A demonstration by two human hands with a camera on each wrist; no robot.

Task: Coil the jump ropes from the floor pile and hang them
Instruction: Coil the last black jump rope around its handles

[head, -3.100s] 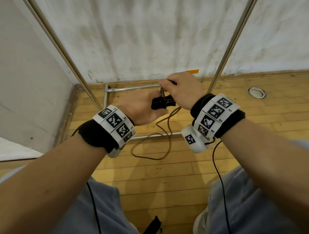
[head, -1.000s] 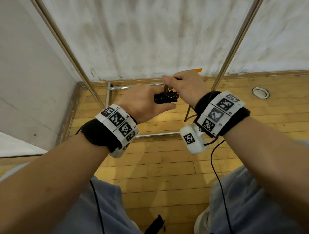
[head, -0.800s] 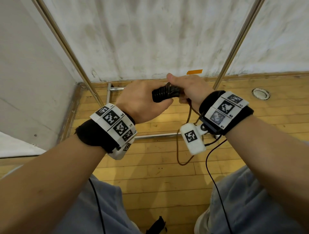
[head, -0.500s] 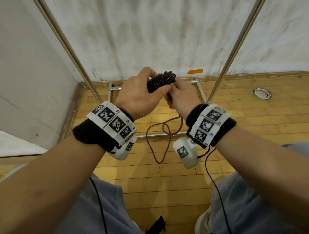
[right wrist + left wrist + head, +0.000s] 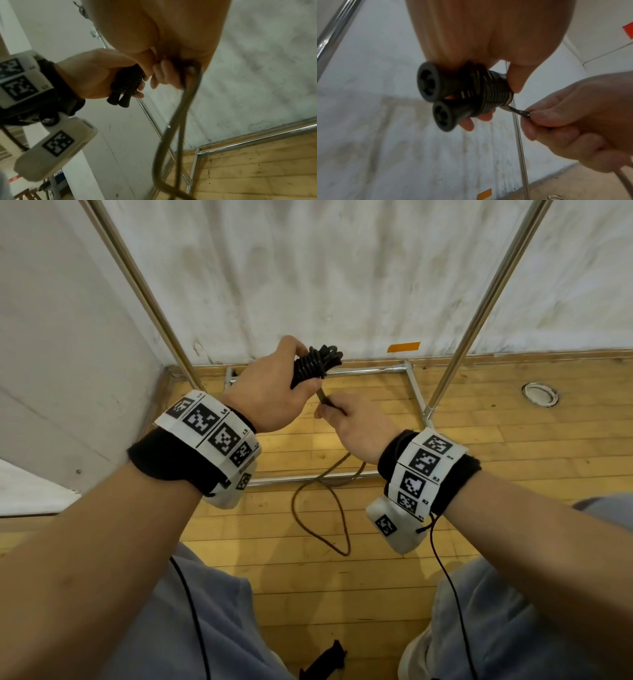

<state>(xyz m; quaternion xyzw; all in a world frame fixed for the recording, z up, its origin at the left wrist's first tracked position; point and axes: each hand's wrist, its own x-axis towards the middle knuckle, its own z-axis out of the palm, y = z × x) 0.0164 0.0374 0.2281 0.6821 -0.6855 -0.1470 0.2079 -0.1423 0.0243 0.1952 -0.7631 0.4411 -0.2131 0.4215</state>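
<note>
My left hand [image 5: 274,392] grips the two black jump rope handles [image 5: 436,97], held side by side with dark rope wound tightly around them [image 5: 315,364]. My right hand [image 5: 352,422] pinches the rope [image 5: 518,111] just below that bundle, where it leaves the coil. From the right hand the free rope [image 5: 322,508] hangs down in a loose loop [image 5: 171,135] to the wooden floor. Both hands are held in front of the metal rack [image 5: 479,302].
The metal rack's chrome uprights [image 5: 144,285] rise left and right, and its base frame [image 5: 370,369] lies on the wooden floor by the white wall. An orange tape mark [image 5: 403,347] is on the wall. A round floor fitting [image 5: 539,394] sits at the right.
The left hand has tilted the wound handles upward. The right hand has dropped below the bundle and slid along the rope, and the hanging loop swings lower over the floor.
</note>
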